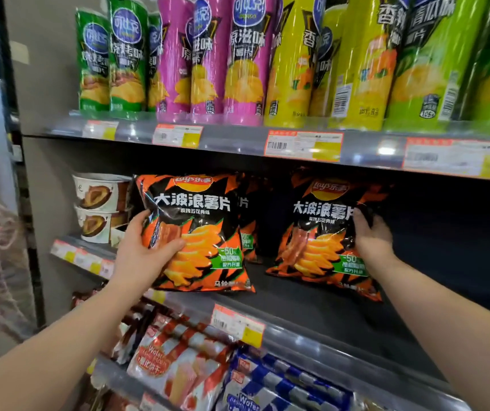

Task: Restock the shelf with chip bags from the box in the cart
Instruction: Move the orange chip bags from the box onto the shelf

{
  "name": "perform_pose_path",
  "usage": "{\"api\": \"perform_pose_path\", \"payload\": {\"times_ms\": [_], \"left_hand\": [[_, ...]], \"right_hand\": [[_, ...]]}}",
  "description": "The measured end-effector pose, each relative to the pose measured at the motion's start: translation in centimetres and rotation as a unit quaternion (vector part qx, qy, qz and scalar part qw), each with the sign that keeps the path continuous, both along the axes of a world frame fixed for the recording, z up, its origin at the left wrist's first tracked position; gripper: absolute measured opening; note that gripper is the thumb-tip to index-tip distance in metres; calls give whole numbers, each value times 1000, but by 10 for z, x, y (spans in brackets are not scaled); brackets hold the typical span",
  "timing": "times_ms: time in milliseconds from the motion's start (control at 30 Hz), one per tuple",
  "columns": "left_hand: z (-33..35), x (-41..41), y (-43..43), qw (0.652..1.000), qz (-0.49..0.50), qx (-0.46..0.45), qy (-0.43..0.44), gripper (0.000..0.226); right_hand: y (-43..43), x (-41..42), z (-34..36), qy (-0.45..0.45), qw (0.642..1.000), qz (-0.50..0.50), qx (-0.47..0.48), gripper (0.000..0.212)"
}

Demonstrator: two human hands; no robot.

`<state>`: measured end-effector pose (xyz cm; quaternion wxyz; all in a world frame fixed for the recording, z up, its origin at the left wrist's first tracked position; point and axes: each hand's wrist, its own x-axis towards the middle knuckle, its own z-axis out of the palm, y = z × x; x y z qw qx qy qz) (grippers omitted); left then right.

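Two black-and-orange chip bags stand upright on the dark middle shelf (312, 310). My left hand (144, 250) grips the left chip bag (199, 232) at its lower left side, thumb across the front. My right hand (371, 235) grips the right chip bag (320, 238) by its right edge. A third bag of the same kind (248, 232) shows partly behind the left one. The box and the cart are out of view.
Tall chip canisters (237, 60) in green, pink and yellow fill the shelf above. Stacked paper cups (101, 206) sit left of the bags. Wafer packs (184, 363) lie on the shelf below. The middle shelf is dark and bare to the right of my right hand.
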<state>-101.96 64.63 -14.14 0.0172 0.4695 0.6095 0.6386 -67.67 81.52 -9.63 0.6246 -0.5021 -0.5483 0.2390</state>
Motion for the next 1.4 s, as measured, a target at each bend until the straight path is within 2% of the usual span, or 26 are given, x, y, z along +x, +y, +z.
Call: {"api": "perform_pose_path", "payload": {"times_ms": [167, 367, 700, 867, 1000, 1133, 1233, 1267, 1333, 1400], "left_hand": [[3, -23, 26, 1000, -21, 6, -1, 82], [0, -30, 41, 999, -34, 8, -16, 83], [-4, -18, 49, 995, -73, 20, -59, 79], [-8, -7, 52, 998, -41, 22, -40, 75], [-10, -1, 53, 997, -65, 19, -48, 73], [-10, 6, 55, 995, -85, 26, -51, 76], [-10, 13, 59, 994, -90, 27, -48, 76], [-9, 15, 61, 995, -91, 28, -41, 72], [-7, 22, 67, 994, -102, 33, -29, 67], [-4, 31, 74, 991, -129, 35, -24, 67]], "right_hand": [[30, -17, -2, -26, 998, -52, -10, 55], [59, -35, -6, -13, 999, -33, -3, 53], [115, -37, -12, -19, 996, 23, -79, 68], [132, -29, -17, -36, 992, 31, -119, 72], [131, -24, -15, -39, 991, 32, -128, 67], [122, -23, -6, -73, 993, 6, -89, 62], [105, -26, 2, -156, 985, -79, 1, 65], [96, -28, 6, -172, 981, -78, 43, 63], [72, -37, 13, -148, 986, 18, 70, 48], [43, -46, 18, -94, 979, 179, -3, 34]]}}
